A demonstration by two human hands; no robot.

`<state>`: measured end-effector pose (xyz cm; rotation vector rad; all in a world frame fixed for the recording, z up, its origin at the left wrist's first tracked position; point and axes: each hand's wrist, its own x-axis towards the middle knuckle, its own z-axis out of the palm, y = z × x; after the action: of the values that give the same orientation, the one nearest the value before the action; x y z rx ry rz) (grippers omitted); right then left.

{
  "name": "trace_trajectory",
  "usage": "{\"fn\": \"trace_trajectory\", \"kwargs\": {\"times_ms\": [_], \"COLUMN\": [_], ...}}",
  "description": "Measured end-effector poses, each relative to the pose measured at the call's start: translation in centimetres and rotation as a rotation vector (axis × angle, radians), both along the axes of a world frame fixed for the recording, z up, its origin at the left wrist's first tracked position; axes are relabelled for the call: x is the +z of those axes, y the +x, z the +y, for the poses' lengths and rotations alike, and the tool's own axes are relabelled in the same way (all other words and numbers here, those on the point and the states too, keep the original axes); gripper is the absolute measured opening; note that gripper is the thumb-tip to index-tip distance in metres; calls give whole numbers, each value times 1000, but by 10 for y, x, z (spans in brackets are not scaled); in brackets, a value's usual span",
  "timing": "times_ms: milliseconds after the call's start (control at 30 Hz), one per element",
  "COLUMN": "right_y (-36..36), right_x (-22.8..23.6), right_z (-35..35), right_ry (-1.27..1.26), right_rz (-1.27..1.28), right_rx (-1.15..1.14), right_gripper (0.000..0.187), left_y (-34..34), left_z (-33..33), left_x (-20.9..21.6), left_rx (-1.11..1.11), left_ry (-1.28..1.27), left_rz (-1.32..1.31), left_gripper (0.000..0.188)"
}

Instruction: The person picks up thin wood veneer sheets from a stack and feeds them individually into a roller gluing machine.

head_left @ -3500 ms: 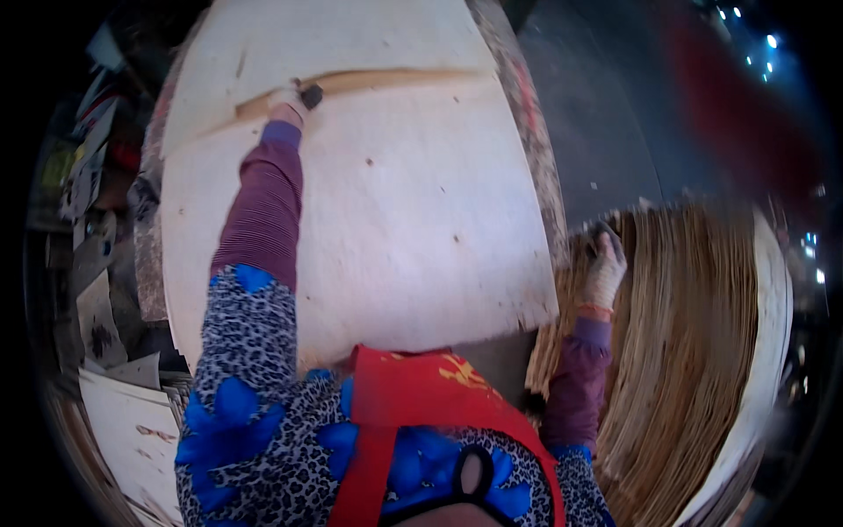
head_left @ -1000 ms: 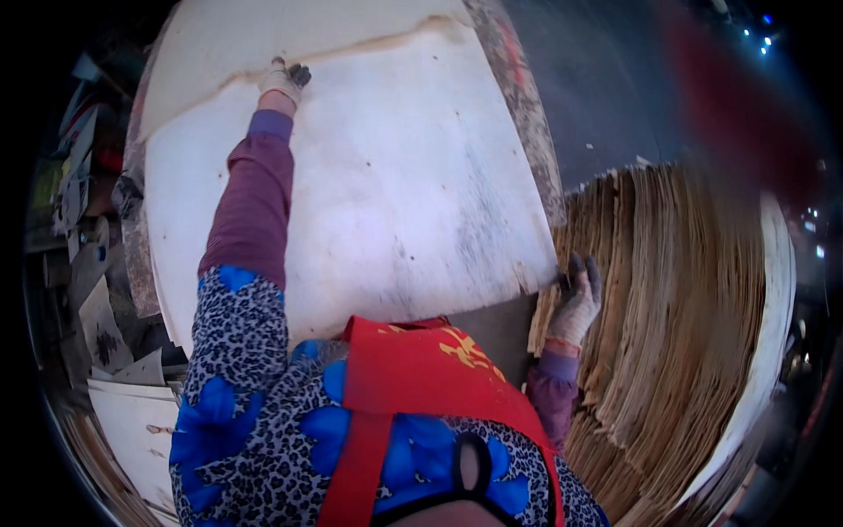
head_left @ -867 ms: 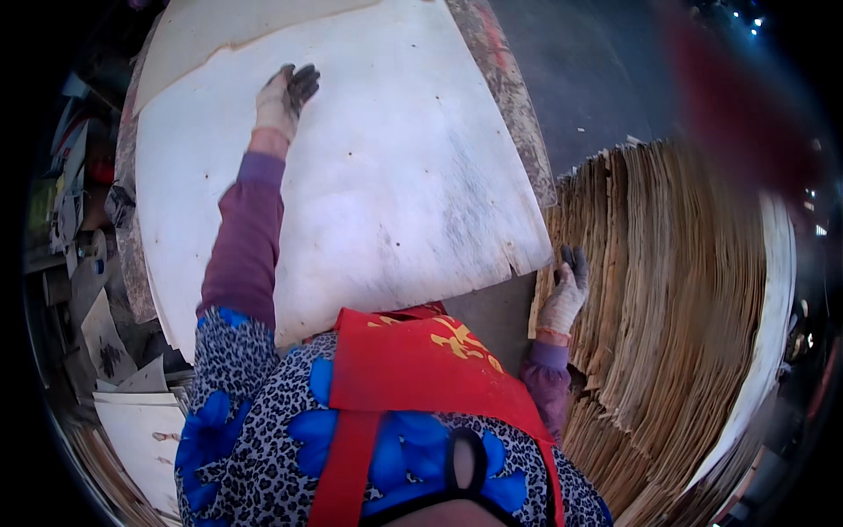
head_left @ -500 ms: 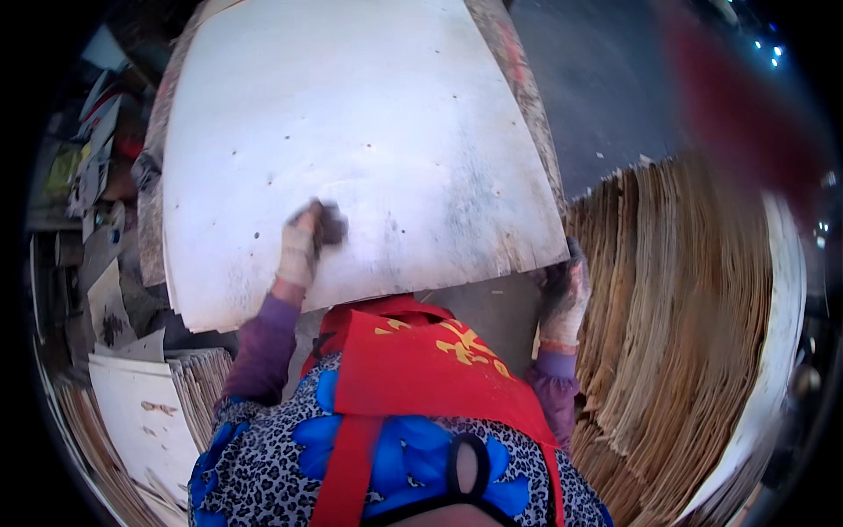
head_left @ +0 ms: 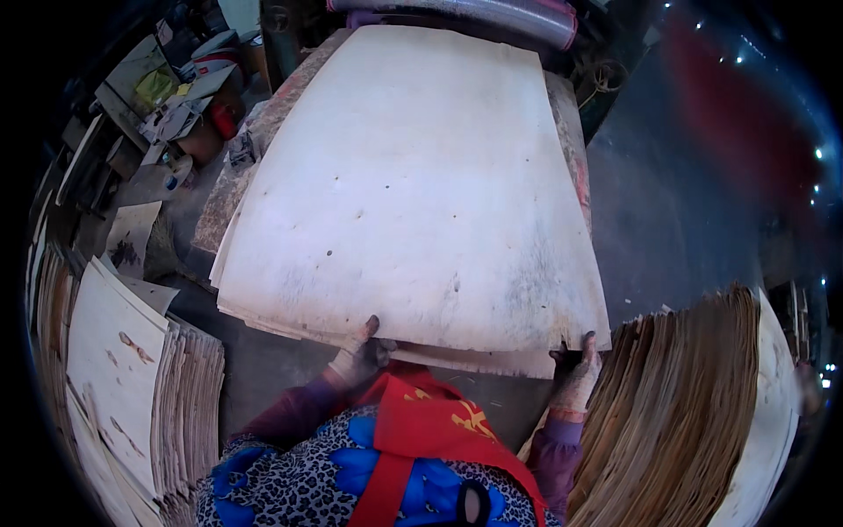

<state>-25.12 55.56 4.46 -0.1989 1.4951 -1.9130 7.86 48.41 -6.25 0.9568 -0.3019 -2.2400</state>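
Note:
A large pale wood veneer sheet, dotted with small knots, covers most of a stack in front of me. My left hand, in a worn light glove with dark fingertips, pinches the near edge left of its middle, thumb on top. At the near right corner my right hand, gloved alike, grips the same sheet, its thumb also above. The fingers of both hands are partly hidden under the edge. Below that edge, between my hands, another veneer layer shows.
On the right stands a tall row of brown veneer sheets. More stacked veneer leans at the left. Beyond the sheet lies a shiny roller. Clutter with a red container fills the far left. A stained board lies on the floor.
My left hand has gone from lying over the sheet's top to gripping its near edge. My right hand stays at the right corner. The view has tilted up, showing the far end.

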Motion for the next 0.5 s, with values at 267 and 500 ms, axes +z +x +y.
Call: {"fn": "trace_trajectory", "kwargs": {"times_ms": [267, 500], "right_y": [-21, -24], "right_x": [-34, -56], "right_z": [-6, -8], "right_ry": [-242, -179], "right_rz": [-56, -124], "right_rx": [46, -52], "right_gripper": [64, 52], "left_y": [-41, -59], "left_z": [-40, -103], "left_x": [100, 122], "left_rx": [214, 270], "left_ry": [-113, -122], "left_rz": [-164, -172], "left_gripper": [45, 37]}}
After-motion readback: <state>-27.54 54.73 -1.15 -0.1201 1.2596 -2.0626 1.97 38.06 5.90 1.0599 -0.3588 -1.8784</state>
